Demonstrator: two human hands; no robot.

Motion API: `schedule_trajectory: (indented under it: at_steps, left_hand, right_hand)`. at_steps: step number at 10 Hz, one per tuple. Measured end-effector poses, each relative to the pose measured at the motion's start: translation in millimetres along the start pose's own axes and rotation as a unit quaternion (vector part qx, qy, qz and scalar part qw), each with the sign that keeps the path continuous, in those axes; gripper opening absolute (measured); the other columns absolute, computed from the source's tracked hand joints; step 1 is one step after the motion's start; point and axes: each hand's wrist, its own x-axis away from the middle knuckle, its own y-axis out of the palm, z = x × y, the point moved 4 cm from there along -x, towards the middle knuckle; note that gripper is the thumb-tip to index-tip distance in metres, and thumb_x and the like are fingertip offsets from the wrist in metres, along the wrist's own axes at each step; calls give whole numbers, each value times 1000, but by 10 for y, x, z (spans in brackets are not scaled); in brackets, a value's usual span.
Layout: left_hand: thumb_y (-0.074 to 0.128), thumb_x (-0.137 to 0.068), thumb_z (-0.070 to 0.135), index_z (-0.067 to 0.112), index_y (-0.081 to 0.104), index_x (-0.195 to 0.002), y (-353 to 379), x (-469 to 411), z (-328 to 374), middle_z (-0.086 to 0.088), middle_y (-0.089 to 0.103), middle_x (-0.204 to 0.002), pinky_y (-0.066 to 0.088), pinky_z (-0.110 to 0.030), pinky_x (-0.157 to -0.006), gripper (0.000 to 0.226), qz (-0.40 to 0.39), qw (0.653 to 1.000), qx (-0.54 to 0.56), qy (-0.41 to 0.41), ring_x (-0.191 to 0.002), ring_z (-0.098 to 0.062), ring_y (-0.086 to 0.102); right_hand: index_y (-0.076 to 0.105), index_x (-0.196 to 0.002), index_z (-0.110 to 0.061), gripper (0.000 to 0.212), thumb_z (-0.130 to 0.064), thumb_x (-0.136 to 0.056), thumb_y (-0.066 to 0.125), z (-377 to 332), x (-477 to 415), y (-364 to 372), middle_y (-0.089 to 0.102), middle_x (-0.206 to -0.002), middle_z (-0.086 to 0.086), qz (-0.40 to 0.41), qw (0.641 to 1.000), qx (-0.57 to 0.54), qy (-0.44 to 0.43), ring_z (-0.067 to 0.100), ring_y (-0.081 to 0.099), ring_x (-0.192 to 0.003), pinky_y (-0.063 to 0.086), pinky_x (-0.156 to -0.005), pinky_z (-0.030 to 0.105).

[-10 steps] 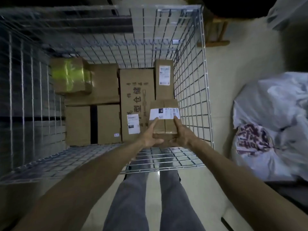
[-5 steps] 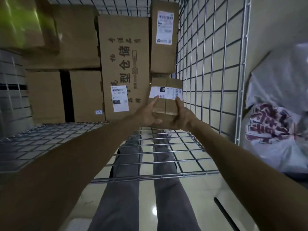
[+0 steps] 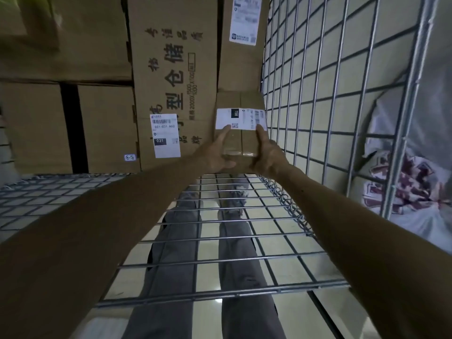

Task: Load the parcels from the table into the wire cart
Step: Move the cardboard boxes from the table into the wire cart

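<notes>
Parcel [image 3: 241, 140] corner hidden under right hand [image 3: 267, 156].

One wire cart [image 3: 342, 94]. Six cardboard boxes [image 3: 171, 69] in view, maybe seven (lower-left pair unclear), counting the small parcel [image 3: 241, 143]. Three white shipping labels [image 3: 166, 135], one small sticker [image 3: 129, 157]. Two hands: left hand [image 3: 215, 157], right hand [image 3: 267, 157]. One printed bag [image 3: 415, 187].

We get a dim, brownish picture with soft light off the pale floor [image 3: 271, 247], one small glare spot there, wire cart [image 3: 407, 113] bars bowing at the edges, and the upper-left box [image 3: 36, 25] blurred.
</notes>
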Motion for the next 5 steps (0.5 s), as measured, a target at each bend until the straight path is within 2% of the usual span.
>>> schedule_trajectory:
  at_steps: [1,2,3,4,5]
  left_hand:
    - [76,-86,19,32,-2,-157,97,-114,-150,-11,39,-151,43,-35,-103,106,3,999,-38,13,-128,-32,48]
    - [81,-81,36,39,0,-156,251,-295,-339,-13,39,-151,42,-36,-103,110,-15,998,-57,9,-129,-33,49]
    - [78,-64,71,57,15,-147,295,-497,-489,-9,32,-158,36,-50,-113,105,-9,997,-80,9,-139,-33,38]
    - [83,-79,28,35,9,-157,159,-414,-380,-12,24,-159,31,-45,-115,107,17,990,-141,-15,-142,-35,31]
    - [71,-91,21,21,26,-149,179,-390,-278,-15,21,-156,33,-39,-114,74,21,994,-111,4,-137,-32,34]
  right_hand:
    - [43,-140,-19,59,-59,-96,48,92,-95,-67,56,-128,-6,25,996,82,-41,10,66,-98,59,-69,26]
    - [57,-131,-25,97,-92,-60,57,265,-374,-176,66,-123,8,54,988,134,-51,28,69,-104,57,-86,48]
    - [58,-128,-19,97,-89,-60,62,419,-597,-215,69,-118,10,30,994,96,-38,33,70,-101,56,-86,55]
    - [46,-139,-24,116,-100,-52,50,445,-733,-278,61,-130,11,78,984,159,-34,34,65,-107,54,-91,53]
    - [12,-155,-29,98,-75,-80,58,475,-617,-96,33,-152,19,107,955,278,1,41,45,-129,40,-108,53]
